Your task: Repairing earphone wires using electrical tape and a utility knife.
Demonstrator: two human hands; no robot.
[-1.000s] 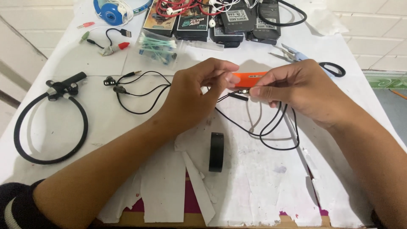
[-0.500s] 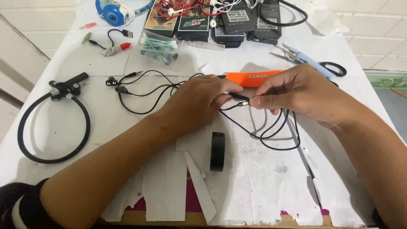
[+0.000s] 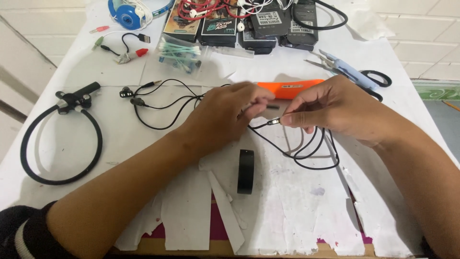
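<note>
My left hand (image 3: 229, 112) and my right hand (image 3: 335, 108) meet over the middle of the white table (image 3: 120, 134). Both pinch a thin black earphone cable (image 3: 306, 148) that loops beneath my right hand. My right fingertips grip a small metal plug (image 3: 274, 122) at the cable's end. Left fingertips, blurred, hold a short black piece close by. An orange tool (image 3: 287, 89) lies on the table just behind my hands. The cable runs left to two earbuds (image 3: 130, 96).
A black tape roll (image 3: 245, 171) stands on edge near the front. A black neckband headset (image 3: 60, 139) lies at the left. Blue-handled scissors (image 3: 352, 76), cotton swabs (image 3: 179, 55), small boxes (image 3: 239, 21) and blue headphones (image 3: 127, 12) sit along the back.
The orange tool has left my hands and lies on the table behind them. Both hands have dropped lower and now pinch the cable's plug end.
</note>
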